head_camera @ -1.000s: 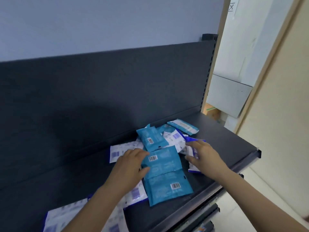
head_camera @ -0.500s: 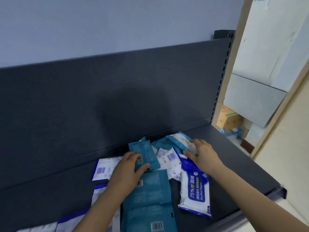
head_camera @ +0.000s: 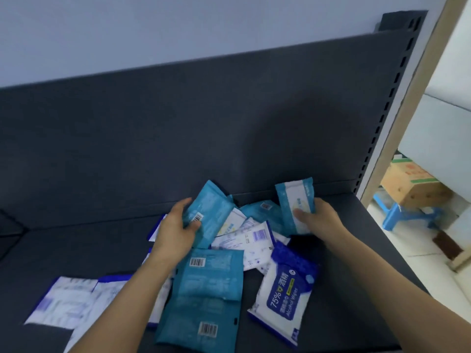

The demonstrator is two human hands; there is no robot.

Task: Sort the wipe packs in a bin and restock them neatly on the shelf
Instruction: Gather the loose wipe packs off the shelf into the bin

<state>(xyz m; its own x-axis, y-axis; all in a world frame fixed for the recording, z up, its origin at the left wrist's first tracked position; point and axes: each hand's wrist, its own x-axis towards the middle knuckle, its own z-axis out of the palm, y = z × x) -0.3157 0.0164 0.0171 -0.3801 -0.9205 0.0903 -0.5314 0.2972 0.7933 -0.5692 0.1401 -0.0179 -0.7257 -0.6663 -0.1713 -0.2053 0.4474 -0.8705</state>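
Several wipe packs lie in a loose heap on the dark shelf (head_camera: 356, 263). My left hand (head_camera: 175, 230) grips a teal pack (head_camera: 212, 212), lifted and tilted, barcode side toward me. My right hand (head_camera: 318, 220) holds a light-blue and white pack (head_camera: 295, 200) upright above the heap. Two teal packs (head_camera: 209, 296) lie flat, overlapping, in front of my left hand. A white and dark-blue alcohol wipes pack (head_camera: 285, 291) lies face up at the front right. White packs (head_camera: 244, 240) lie between my hands, and more white packs (head_camera: 66, 301) at the front left.
The shelf's dark back panel (head_camera: 178, 136) rises behind the heap, with a slotted upright (head_camera: 390, 98) at its right end. Past the shelf's right edge are a pale floor, a cardboard box (head_camera: 410, 184) and a blue stool (head_camera: 397, 212).
Both hands have lifted a pack off the heap: the left raised the teal pack, the right picked up the light-blue and white one. The view moved closer and rightward.
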